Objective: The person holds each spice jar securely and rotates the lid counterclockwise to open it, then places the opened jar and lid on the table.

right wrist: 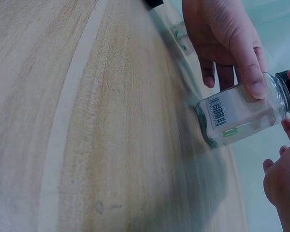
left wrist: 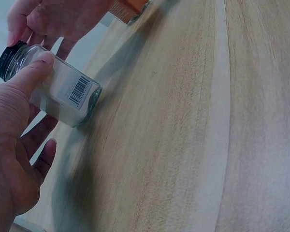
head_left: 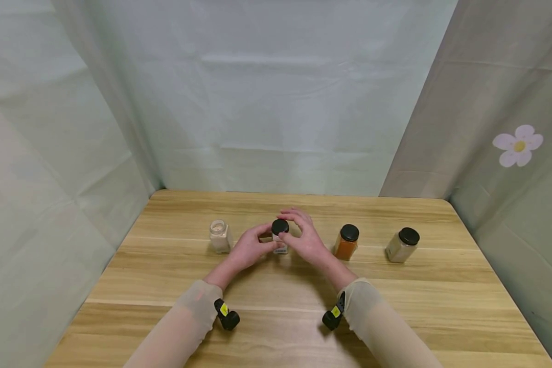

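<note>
A square glass jar point(left wrist: 63, 92) with pale contents and a barcode label stands near the middle of the table. My left hand point(head_left: 248, 249) grips its body, thumb along the label side in the left wrist view. On the jar's neck is a black lid point(head_left: 280, 226), which my right hand point(head_left: 305, 240) pinches between thumb and fingers. The right wrist view shows the jar's label point(right wrist: 224, 110) and base, with both hands at its upper half. Left of my left hand is a lidless jar point(head_left: 221, 237) holding pale powder.
To the right stand a black-lidded jar of orange powder point(head_left: 345, 245) and, farther right, a black-lidded jar with pale beige contents point(head_left: 401, 246). The wooden table point(head_left: 276, 327) ends at hanging pale cloth point(head_left: 267, 102) at the back and sides.
</note>
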Motion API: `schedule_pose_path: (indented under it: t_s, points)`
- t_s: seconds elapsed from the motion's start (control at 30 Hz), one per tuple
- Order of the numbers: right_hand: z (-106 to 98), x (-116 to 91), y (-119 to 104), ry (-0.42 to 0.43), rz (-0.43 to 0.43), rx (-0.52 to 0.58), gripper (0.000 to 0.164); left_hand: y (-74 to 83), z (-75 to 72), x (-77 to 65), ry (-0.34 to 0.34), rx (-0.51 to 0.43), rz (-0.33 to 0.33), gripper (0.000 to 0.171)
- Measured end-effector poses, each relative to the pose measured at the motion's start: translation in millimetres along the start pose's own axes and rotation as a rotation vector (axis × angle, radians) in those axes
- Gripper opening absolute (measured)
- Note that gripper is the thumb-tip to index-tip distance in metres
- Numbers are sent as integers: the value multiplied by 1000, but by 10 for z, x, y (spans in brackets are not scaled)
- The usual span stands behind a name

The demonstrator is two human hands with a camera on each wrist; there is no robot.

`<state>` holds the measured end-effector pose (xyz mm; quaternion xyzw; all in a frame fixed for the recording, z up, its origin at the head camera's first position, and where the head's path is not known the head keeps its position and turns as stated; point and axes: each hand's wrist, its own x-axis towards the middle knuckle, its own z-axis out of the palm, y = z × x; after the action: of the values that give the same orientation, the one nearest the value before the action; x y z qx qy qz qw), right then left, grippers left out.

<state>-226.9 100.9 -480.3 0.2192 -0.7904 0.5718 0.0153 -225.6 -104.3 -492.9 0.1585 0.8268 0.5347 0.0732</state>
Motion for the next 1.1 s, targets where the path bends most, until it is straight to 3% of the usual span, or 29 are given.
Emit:
schedule_pose_path:
  t_s: [0.33, 0.53, 0.77, 1.1]
  points:
    - [12, -4, -61, 4, 75, 6, 57, -9, -6, 3, -8, 8, 18, 44]
    - [-31, -69, -366, -6, 67, -8, 54, -4, -11, 2, -11, 10, 8, 45]
    - [22, 11, 0, 34, 38, -3, 57, -6, -6, 0, -1, 2, 18, 48]
    - [37, 27, 28, 60, 86, -7, 49, 10, -1, -10, 11, -13, 36, 51]
